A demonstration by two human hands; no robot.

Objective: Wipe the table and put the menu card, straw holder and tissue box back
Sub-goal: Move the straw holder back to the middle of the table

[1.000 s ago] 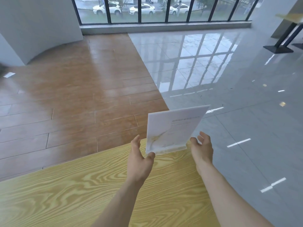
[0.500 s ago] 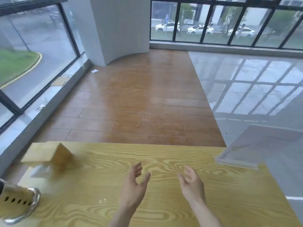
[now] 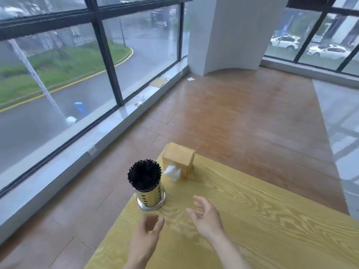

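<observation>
1. Now your left hand (image 3: 144,236) sits at the lower centre of the frame, fingers loosely spread and holding nothing, hovering over the near-left edge of the yellow wood-grain table (image 3: 262,220).
2. Your right hand (image 3: 206,217) is just to the right of it, palm turned inward, fingers apart and empty, also above the tabletop.
3. Look just above and slightly left of your left hand: the straw holder (image 3: 148,188) stands upright at the left edge of the table, a yellow cylinder on a clear rounded base, packed with black straws (image 3: 144,175) that fan out at the top.
4. Neither hand touches the holder; your left fingertips are near its base, and your right hand is to its lower right, a little farther off.
5. Beyond the holder, toward the middle of the frame, the wooden tissue box (image 3: 178,159) sits at the far left corner of the table, with a white tissue (image 3: 172,172) sticking out of its front face toward you.
6. Holder and box stand near each other but apart, and the tissue lies to the right of the straw tops.
7. Both hands are well short of the tissue box, with the holder between your left hand and it.
8. Off the table's left edge, you see brown wood flooring (image 3: 242,113) running up to the large windows (image 3: 58,74) at the upper left.
</observation>
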